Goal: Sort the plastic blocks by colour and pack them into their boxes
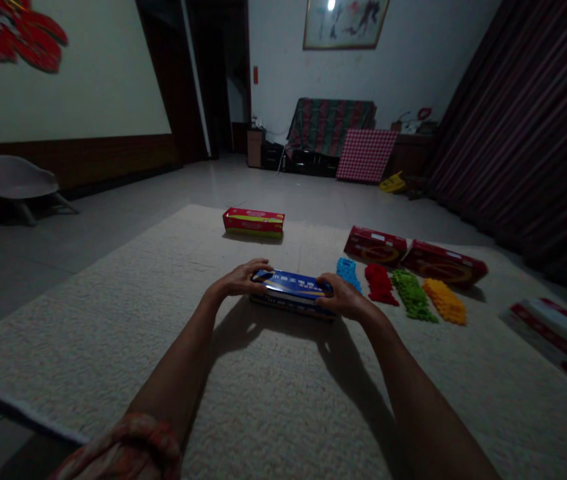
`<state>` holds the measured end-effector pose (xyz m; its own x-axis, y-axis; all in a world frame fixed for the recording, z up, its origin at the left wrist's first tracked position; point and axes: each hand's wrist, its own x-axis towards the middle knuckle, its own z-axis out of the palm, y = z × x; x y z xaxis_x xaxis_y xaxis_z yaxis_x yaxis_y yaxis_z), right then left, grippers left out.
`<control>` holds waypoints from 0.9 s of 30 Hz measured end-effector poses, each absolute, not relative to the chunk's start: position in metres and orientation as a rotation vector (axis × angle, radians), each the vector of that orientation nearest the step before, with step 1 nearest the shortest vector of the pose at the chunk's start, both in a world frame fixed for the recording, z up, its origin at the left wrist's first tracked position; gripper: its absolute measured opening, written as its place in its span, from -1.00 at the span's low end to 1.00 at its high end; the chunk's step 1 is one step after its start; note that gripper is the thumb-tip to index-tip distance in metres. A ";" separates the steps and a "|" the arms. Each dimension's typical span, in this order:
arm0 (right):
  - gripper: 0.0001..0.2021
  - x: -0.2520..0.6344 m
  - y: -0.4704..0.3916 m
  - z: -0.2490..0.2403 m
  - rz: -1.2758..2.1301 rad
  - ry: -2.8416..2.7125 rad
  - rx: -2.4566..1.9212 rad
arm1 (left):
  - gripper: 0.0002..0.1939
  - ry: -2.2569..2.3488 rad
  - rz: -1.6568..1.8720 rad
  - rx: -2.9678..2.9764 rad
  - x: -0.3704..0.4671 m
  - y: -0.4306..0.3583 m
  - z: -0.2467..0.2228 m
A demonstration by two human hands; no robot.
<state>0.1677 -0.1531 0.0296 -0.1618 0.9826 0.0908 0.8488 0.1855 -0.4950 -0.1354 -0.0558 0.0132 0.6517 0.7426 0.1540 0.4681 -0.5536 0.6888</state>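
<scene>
A long blue box [293, 285] with white lettering lies crosswise on the cream mat [273, 400]. My left hand [247, 279] grips its left end, with the thumb on the near side and the fingers over the far edge. Its right end is held by my right hand [342, 295] in a similar grip. Just right of that hand lie four-coloured piles of small pieces: blue [348, 272], red [380, 285], green [414, 295] and yellow [446, 301]. Whether the box's underside touches the mat is hard to tell.
A red and green box [254, 223] lies farther back. Two dark red boxes [376, 246] [446, 263] stand end to end behind the piles. A red and white box [563, 337] is at the right edge. A pale chair [18, 179] stands on the left floor.
</scene>
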 end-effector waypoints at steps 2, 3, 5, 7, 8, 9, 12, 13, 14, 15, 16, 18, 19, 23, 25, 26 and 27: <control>-0.59 0.168 -0.152 0.031 0.459 -2.096 -1.702 | -0.37 0.899 0.460 2.201 -0.136 -0.048 0.018; -0.58 0.168 -0.151 0.031 0.458 -2.111 -1.702 | -0.36 0.888 0.424 2.193 -0.135 -0.045 0.019; -0.55 0.167 -0.149 0.034 0.453 -2.150 -1.736 | -0.34 0.869 0.387 2.195 -0.132 -0.040 0.021; -0.52 0.166 -0.146 0.037 0.442 -2.193 -1.789 | -0.32 0.854 0.363 2.193 -0.130 -0.037 0.022; -0.52 0.166 -0.144 0.038 0.430 -2.209 -1.808 | -0.30 0.853 0.356 2.189 -0.130 -0.037 0.022; -0.52 0.166 -0.143 0.039 0.417 -2.220 -1.817 | -0.29 0.855 0.353 2.183 -0.130 -0.036 0.021; -0.55 0.168 -0.142 0.038 0.371 -2.235 -1.790 | -0.23 0.855 0.368 2.161 -0.131 -0.037 0.021; -0.56 0.170 -0.144 0.037 0.362 -2.245 -1.756 | -0.20 0.849 0.371 2.151 -0.132 -0.037 0.020; -0.58 0.171 -0.145 0.035 0.357 -2.257 -1.717 | -0.17 0.844 0.371 2.139 -0.132 -0.038 0.020; -0.59 0.173 -0.148 0.033 0.356 -2.271 -1.675 | -0.13 0.843 0.371 2.124 -0.133 -0.038 0.019; -0.61 0.175 -0.150 0.032 0.356 -2.285 -1.634 | -0.09 0.849 0.372 2.111 -0.134 -0.038 0.019; -0.62 0.178 -0.155 0.029 0.347 -2.296 -1.573 | -0.02 0.873 0.380 2.095 -0.135 -0.038 0.018; -0.63 0.179 -0.157 0.029 0.338 -2.295 -1.550 | 0.00 0.886 0.381 2.093 -0.135 -0.038 0.018; -0.65 0.180 -0.161 0.026 0.303 -2.296 -1.486 | 0.06 0.910 0.374 2.084 -0.135 -0.040 0.019; -0.64 0.181 -0.161 0.023 0.280 -2.299 -1.481 | 0.08 0.904 0.390 2.053 -0.136 -0.041 0.019; -0.63 0.182 -0.161 0.021 0.264 -2.293 -1.484 | 0.08 0.894 0.400 2.032 -0.136 -0.041 0.019; -0.62 0.183 -0.160 0.018 0.248 -2.283 -1.488 | 0.07 0.877 0.411 2.006 -0.137 -0.041 0.019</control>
<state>0.1830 -0.1604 0.0184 -0.3513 0.9065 0.2343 0.8350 0.4165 -0.3595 -0.1369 -0.0407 0.0188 0.6953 0.7173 -0.0443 0.4250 -0.3608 0.8302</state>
